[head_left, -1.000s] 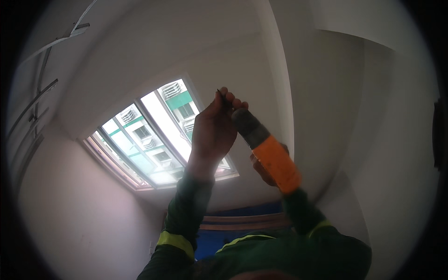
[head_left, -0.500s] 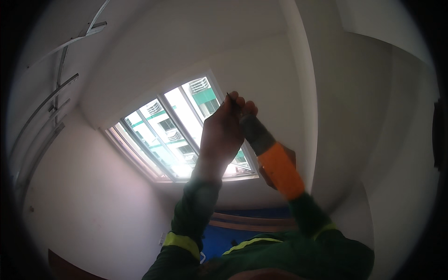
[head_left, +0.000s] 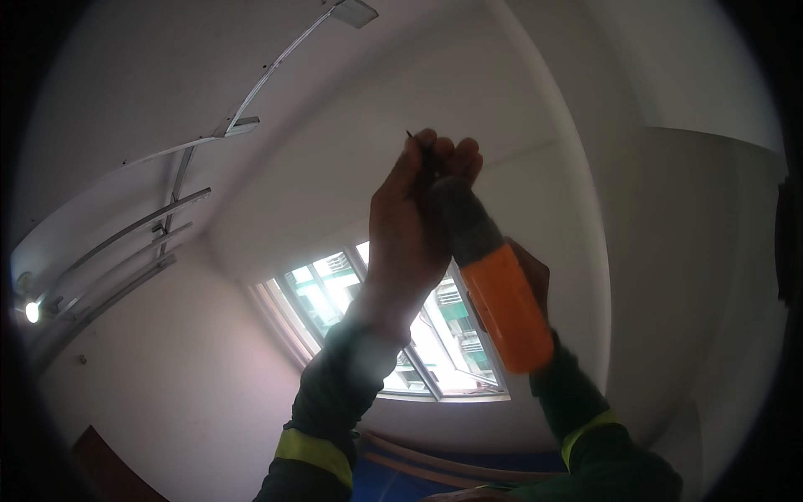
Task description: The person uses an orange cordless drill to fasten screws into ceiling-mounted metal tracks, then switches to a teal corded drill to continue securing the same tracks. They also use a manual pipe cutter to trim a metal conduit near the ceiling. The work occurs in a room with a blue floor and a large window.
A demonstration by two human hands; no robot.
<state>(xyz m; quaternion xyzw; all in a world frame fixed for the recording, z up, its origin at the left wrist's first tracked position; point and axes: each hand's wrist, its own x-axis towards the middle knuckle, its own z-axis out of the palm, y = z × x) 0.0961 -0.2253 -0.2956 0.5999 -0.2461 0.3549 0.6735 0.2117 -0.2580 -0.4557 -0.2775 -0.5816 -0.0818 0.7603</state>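
An orange and grey power drill (head_left: 506,309) is raised in front of me, its grey nose pointing up and to the left. My right hand (head_left: 534,272) grips it from behind; the drill's body hides most of those fingers. Just beyond the nose, my left hand (head_left: 410,205) is closed with its fingertips pinching a thin dark pointed piece (head_left: 411,135). Its tip sticks out past the thumb and forefinger. Whether this is a screw or the drill's bit I cannot tell. Both arms wear dark green sleeves with yellow bands.
Metal ceiling channels (head_left: 178,180) run along the upper left, with a lit lamp (head_left: 32,312) near them. A window (head_left: 456,335) stands behind my hands. Below are a blue surface (head_left: 519,462) and a brown rail (head_left: 418,465). A brown panel (head_left: 109,468) sits at lower left.
The view has tilted upward, so the window sits lower and more of the ceiling channels shows. Both hands and the drill have shifted slightly; their grips look the same.
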